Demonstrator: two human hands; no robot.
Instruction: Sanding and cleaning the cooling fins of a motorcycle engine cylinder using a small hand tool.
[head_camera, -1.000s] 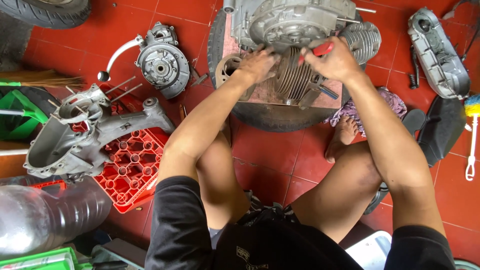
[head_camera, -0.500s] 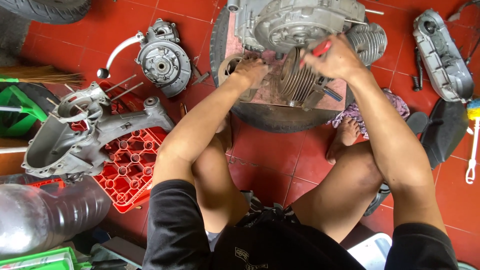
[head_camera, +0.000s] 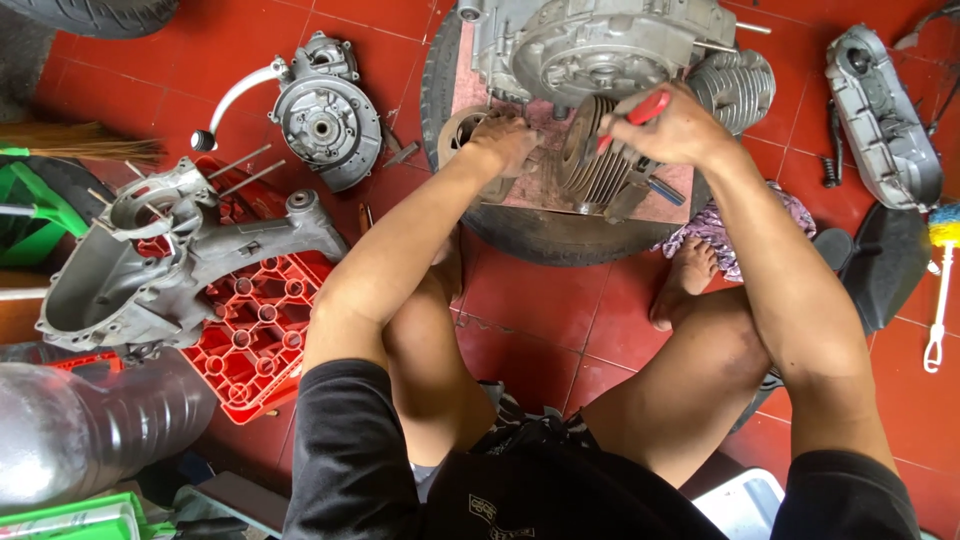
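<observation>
A grey engine block (head_camera: 600, 50) rests on a pinkish board (head_camera: 545, 185) laid over a black tyre (head_camera: 560, 235). In front of it lies a finned metal cylinder (head_camera: 590, 165). My left hand (head_camera: 510, 140) grips the cylinder's left end. My right hand (head_camera: 670, 125) holds a red-handled tool (head_camera: 630, 115) against the cylinder's top. A second finned cylinder (head_camera: 735, 90) sits to the right of the engine.
A grey crankcase half (head_camera: 170, 265) lies on a red plastic crate (head_camera: 260, 330) at left. A round engine cover with a lever (head_camera: 325, 115) is behind it, another cover (head_camera: 880, 115) at right. A clear plastic bottle (head_camera: 90, 420) lies at lower left, a cloth (head_camera: 725, 230) by my foot.
Both hands have stayed on the finned cylinder and the view has shifted slightly. The right hand with the red tool has edged a little to the left.
</observation>
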